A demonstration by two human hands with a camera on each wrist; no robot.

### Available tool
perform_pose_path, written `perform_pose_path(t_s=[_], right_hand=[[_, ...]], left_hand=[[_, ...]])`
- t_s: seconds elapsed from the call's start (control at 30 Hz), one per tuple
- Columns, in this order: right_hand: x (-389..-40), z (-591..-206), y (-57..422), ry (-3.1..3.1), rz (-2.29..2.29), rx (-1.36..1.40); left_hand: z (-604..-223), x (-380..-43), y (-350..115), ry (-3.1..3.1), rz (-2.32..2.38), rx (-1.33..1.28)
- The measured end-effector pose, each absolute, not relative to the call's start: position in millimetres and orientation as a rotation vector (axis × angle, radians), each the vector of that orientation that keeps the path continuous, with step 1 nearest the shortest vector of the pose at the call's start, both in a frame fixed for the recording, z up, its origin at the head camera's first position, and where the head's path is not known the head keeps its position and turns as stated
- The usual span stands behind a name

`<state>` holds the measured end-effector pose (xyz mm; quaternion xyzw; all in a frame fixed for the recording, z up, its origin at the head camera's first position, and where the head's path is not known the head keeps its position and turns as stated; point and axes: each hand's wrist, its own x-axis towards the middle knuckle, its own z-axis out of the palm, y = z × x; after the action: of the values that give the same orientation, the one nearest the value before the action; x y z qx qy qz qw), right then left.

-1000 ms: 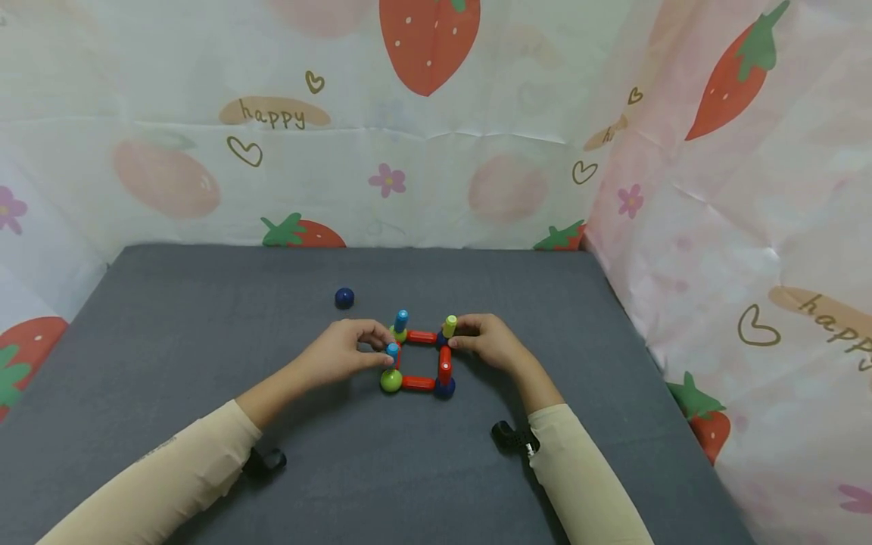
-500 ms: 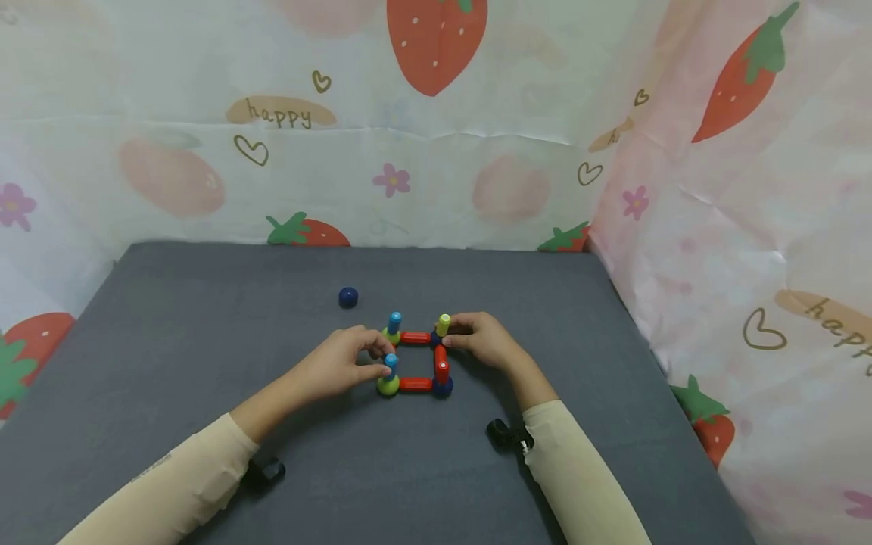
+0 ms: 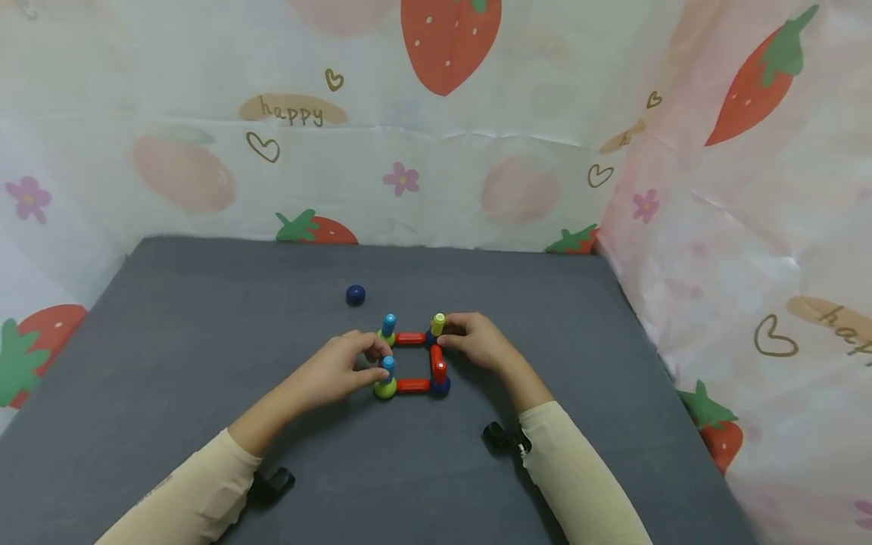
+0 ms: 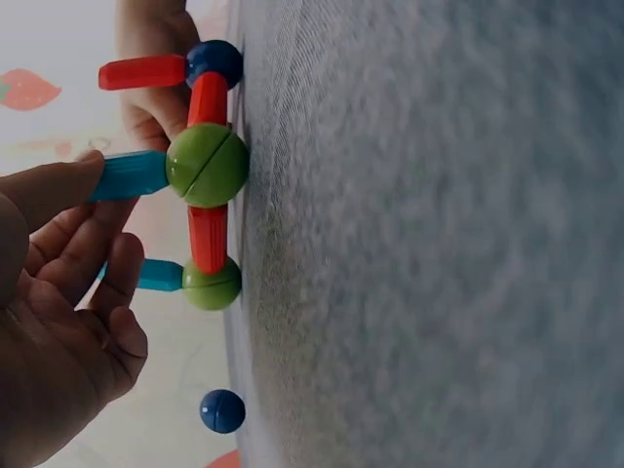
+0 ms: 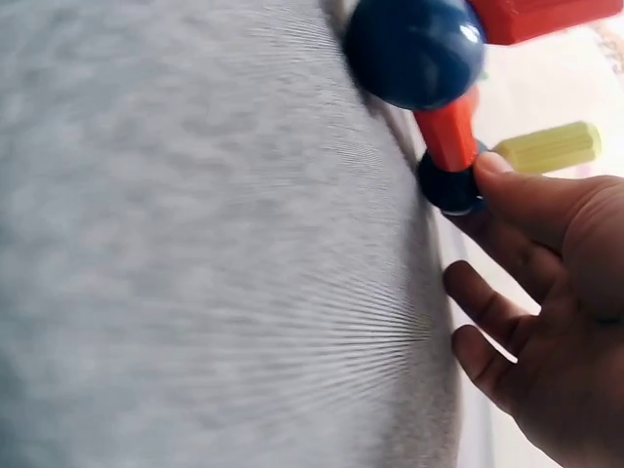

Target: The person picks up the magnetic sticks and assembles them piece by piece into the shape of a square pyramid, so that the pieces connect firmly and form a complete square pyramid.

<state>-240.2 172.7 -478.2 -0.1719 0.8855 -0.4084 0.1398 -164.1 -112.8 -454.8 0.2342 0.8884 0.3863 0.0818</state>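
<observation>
A square frame of magnetic rods and balls lies on the grey table, with red rods [image 3: 412,385] along its sides. Upright blue rods stand on its two left green balls. My left hand [image 3: 337,369] pinches the near blue rod [image 4: 135,175] between thumb and fingers, just above the near green ball [image 4: 208,164]. At the far right corner my right hand [image 3: 482,342] grips the dark blue ball [image 5: 448,185], which bears an upright yellow-green rod [image 5: 551,147]. On the near right dark blue ball [image 5: 417,51] a red rod [image 3: 440,369] stands upright.
A loose dark blue ball [image 3: 356,295] lies behind the frame, to the left. The grey tabletop [image 3: 381,477] runs back to a strawberry-print cloth [image 3: 446,189]. Dark wrist devices [image 3: 500,437] sit under the sleeves.
Both hands and the frame of rods have shifted a little left and nearer, relative to the loose ball. The holds look the same. The head view has turned slightly left.
</observation>
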Motion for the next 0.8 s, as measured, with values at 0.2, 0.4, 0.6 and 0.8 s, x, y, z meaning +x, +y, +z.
perform_pose_path(t_s=[0.2,0.4,0.6,0.8], right_hand=[[-237.0,-482.2,170.7,2.675,-1.101,-0.477],[-225.4,-472.9,174.7,2.751,-1.078,-0.415],[-212.3,-453.5,183.6,2.725,-1.126,-0.421],[-208.5,-434.8,191.7,2.596,-1.061,-0.649]], left_hand=[[-454.8,-161.0,-110.5,2.634,1.177,0.654],[-454.4,-157.0,-109.6,2.643,1.195,0.650],[-454.5,-156.2,-108.1,2.633,1.227,0.651],[-455.9,-156.2,-110.7,2.620,1.245,0.627]])
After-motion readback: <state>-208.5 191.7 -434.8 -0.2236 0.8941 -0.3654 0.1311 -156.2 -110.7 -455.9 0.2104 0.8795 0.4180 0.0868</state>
